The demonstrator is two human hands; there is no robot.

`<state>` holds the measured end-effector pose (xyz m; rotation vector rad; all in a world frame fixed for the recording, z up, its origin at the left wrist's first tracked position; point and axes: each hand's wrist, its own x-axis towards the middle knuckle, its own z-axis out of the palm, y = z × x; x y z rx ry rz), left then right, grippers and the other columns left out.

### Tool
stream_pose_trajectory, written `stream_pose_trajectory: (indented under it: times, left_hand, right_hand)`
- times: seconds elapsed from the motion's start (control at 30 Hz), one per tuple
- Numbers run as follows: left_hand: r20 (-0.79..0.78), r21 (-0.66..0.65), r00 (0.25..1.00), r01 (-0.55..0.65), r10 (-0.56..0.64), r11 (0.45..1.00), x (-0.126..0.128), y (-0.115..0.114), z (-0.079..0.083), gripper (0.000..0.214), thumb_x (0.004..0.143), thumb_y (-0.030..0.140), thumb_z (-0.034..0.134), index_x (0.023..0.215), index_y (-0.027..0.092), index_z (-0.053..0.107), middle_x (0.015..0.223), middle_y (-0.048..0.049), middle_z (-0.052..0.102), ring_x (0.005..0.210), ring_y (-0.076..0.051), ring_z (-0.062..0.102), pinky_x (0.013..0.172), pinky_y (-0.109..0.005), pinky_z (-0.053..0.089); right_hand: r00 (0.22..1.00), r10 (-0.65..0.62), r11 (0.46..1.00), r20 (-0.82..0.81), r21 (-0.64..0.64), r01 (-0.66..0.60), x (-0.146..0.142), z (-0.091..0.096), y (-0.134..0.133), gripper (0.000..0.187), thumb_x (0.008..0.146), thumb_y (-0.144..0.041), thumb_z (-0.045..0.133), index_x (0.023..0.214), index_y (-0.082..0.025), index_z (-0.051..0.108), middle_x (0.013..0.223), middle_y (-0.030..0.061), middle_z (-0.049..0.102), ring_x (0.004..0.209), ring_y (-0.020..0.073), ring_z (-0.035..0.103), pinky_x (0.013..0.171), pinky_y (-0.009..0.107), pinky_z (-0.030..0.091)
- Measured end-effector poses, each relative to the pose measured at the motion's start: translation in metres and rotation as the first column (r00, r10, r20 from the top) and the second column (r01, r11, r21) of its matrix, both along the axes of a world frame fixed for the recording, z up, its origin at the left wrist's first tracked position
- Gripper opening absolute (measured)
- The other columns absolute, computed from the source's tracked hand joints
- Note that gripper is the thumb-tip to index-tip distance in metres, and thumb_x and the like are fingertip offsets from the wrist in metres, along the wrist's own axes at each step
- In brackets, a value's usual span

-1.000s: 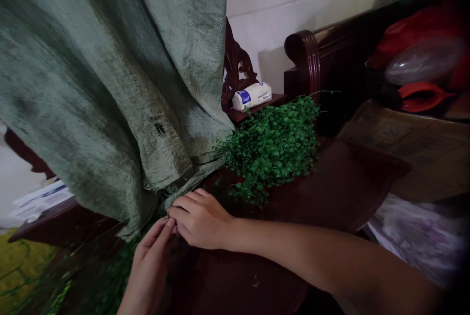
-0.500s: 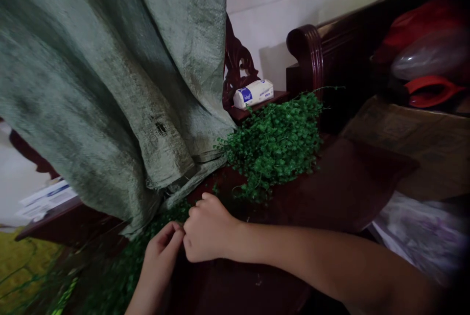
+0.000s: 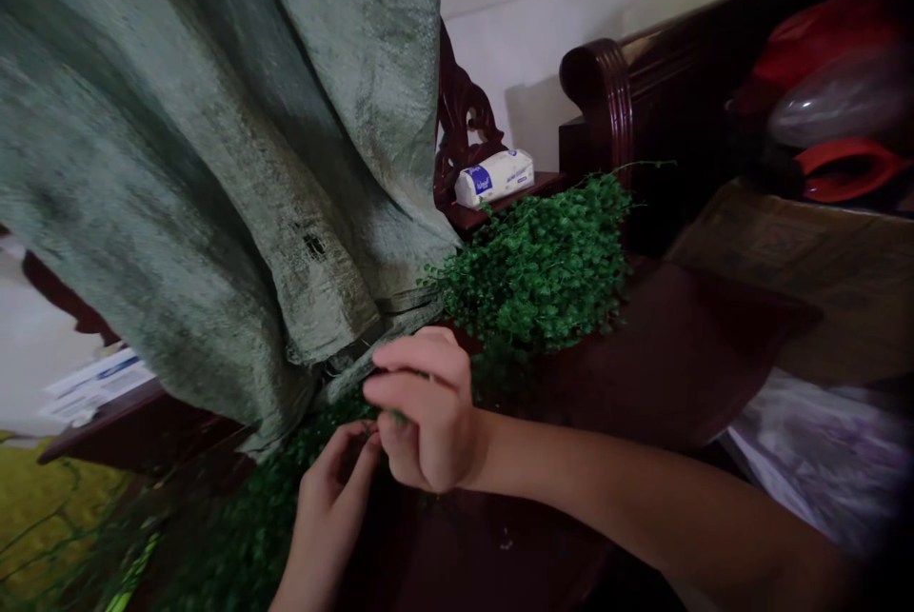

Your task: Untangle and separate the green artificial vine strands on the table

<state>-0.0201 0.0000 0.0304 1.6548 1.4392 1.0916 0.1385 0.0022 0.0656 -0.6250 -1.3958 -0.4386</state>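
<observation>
My left hand is in a pinch, thumb against forefinger, with a thin strand of green foliage at the fingertips. Just to its right, my right hand has its fingers curled in, and a bit of green shows between them. The two hands nearly touch. Behind my left hand, a mass of small-leaved greenery trails along the dark red wooden surface. A bushy green heap of the same foliage lies beyond my right hand. A large grey-green woven sack stands behind the hands, its frayed lower edge close to them.
A tissue pack rests on a wooden ledge at the back. To the right are a cardboard piece, a red-handled object and clear plastic wrapping. Yellow material with green strands is at lower left.
My right hand has turned and lifted slightly, its fingers now curled toward the left and a bit of green showing between them. My left hand has shifted slightly right.
</observation>
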Motion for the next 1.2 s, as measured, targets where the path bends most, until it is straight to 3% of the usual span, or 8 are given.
stream_pose_trajectory:
  times: [0.07, 0.13, 0.27, 0.63, 0.8, 0.9, 1.07, 1.2]
  left_hand:
    - [-0.031, 0.001, 0.996, 0.079, -0.079, 0.997, 0.001, 0.001, -0.005, 0.034, 0.069, 0.043, 0.069, 0.091, 0.016, 0.07, 0.086, -0.0074, 0.074, 0.085, -0.029, 0.067, 0.072, -0.032, 0.054]
    - [-0.125, 0.035, 0.985, 0.126, -0.121, 0.991, 0.0, 0.005, -0.012, 0.036, 0.071, 0.044, 0.066, 0.093, 0.016, 0.071, 0.092, -0.009, 0.074, 0.085, -0.029, 0.067, 0.073, -0.033, 0.053]
    - [-0.296, 0.092, 0.947, 0.163, -0.129, 0.982, -0.004, 0.013, -0.026, 0.033, 0.069, 0.044, 0.062, 0.082, 0.015, 0.073, 0.082, -0.0093, 0.075, 0.073, -0.03, 0.068, 0.063, -0.033, 0.052]
    - [-0.398, 0.109, 0.902, 0.227, -0.166, 0.968, -0.003, 0.012, -0.027, 0.032, 0.077, 0.042, 0.058, 0.092, 0.015, 0.066, 0.093, -0.0131, 0.072, 0.081, -0.031, 0.067, 0.074, -0.039, 0.052]
    - [-0.386, 0.311, 0.92, 0.198, -0.067, 0.929, 0.001, 0.009, -0.022, 0.031, 0.079, 0.042, 0.059, 0.098, 0.017, 0.062, 0.109, -0.014, 0.058, 0.106, -0.033, 0.057, 0.092, -0.046, 0.048]
    - [-0.315, 0.351, 0.949, 0.095, 0.022, 0.931, 0.0, 0.007, -0.02, 0.033, 0.084, 0.048, 0.055, 0.097, 0.019, 0.061, 0.117, -0.013, 0.05, 0.117, -0.032, 0.049, 0.1, -0.047, 0.043]
    - [-0.095, 0.21, 0.995, -0.004, 0.024, 0.978, -0.001, 0.008, -0.021, 0.042, 0.094, 0.053, 0.034, 0.112, 0.022, 0.056, 0.119, -0.0097, 0.054, 0.112, -0.027, 0.052, 0.103, -0.048, 0.04]
    - [-0.117, 0.185, 0.993, 0.015, 0.007, 0.983, -0.002, 0.011, -0.024, 0.035, 0.089, 0.05, 0.05, 0.107, 0.022, 0.059, 0.114, -0.0093, 0.057, 0.108, -0.028, 0.055, 0.094, -0.044, 0.046]
  right_hand:
    - [0.982, 0.074, 0.908, 0.174, -0.418, 0.005, -0.003, -0.009, 0.008, 0.036, 0.101, -0.03, 0.028, 0.114, -0.018, 0.059, 0.113, 0.0094, 0.063, 0.106, 0.0187, 0.057, 0.092, 0.036, 0.043]
    - [0.849, 0.324, 0.707, 0.419, -0.703, 0.077, -0.007, -0.023, 0.02, 0.043, 0.101, -0.04, 0.03, 0.105, -0.017, 0.066, 0.109, 0.0104, 0.067, 0.099, 0.0228, 0.06, 0.088, 0.041, 0.045]
    - [0.688, 0.54, 0.517, 0.485, -0.836, 0.184, -0.01, -0.043, 0.037, 0.053, 0.102, -0.04, 0.025, 0.099, -0.017, 0.072, 0.123, 0.01, 0.063, 0.109, 0.0269, 0.058, 0.095, 0.046, 0.041]
    - [0.719, 0.513, 0.509, 0.47, -0.841, 0.186, -0.007, -0.03, 0.03, 0.051, 0.101, -0.039, 0.03, 0.097, -0.011, 0.073, 0.108, 0.0129, 0.068, 0.099, 0.0265, 0.063, 0.092, 0.043, 0.044]
    - [0.862, 0.446, 0.362, 0.242, -0.929, 0.074, -0.011, -0.037, 0.043, 0.054, 0.102, -0.034, 0.026, 0.091, -0.009, 0.072, 0.094, 0.0136, 0.072, 0.09, 0.023, 0.067, 0.08, 0.034, 0.048]
    - [0.879, 0.428, 0.328, 0.212, -0.942, 0.068, -0.009, -0.044, 0.054, 0.029, 0.094, -0.025, 0.044, 0.092, -0.015, 0.072, 0.089, 0.0063, 0.073, 0.083, 0.0171, 0.067, 0.07, 0.024, 0.048]
    - [0.857, 0.401, 0.399, 0.323, -0.904, 0.154, -0.002, -0.053, 0.056, 0.029, 0.072, -0.009, 0.063, 0.101, -0.015, 0.067, 0.103, 0.0072, 0.068, 0.093, 0.0188, 0.063, 0.076, 0.025, 0.048]
    - [0.812, 0.359, 0.486, 0.46, -0.835, 0.258, -0.002, -0.055, 0.046, 0.029, 0.074, -0.006, 0.059, 0.103, -0.006, 0.064, 0.108, 0.0177, 0.062, 0.103, 0.0297, 0.056, 0.087, 0.04, 0.044]
